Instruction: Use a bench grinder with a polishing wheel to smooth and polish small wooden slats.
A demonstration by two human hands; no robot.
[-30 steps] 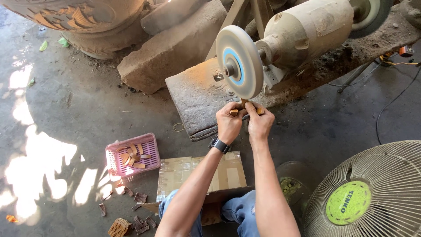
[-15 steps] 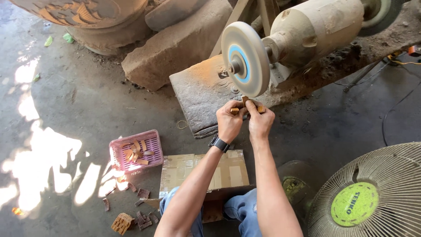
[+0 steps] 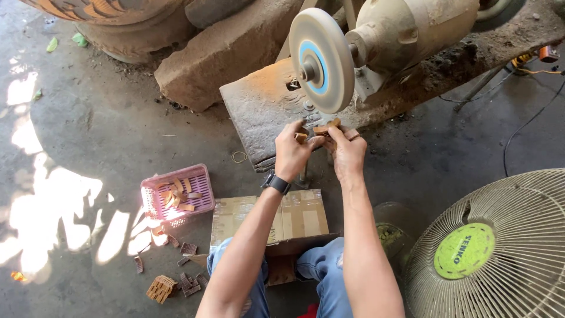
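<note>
Holding a small wood piece (image 3: 325,128) just under the wheel (image 3: 322,60) at upper centre, the left hand (image 3: 294,152) and right hand (image 3: 347,152) pinch it closed between fingertips. It looks tan, thin and short. The step in hand seems to be grinding; next likely calls for steady pressure, fingers clear. A pink basket (image 3: 203,176) of similar pieces sits lower left.
</note>
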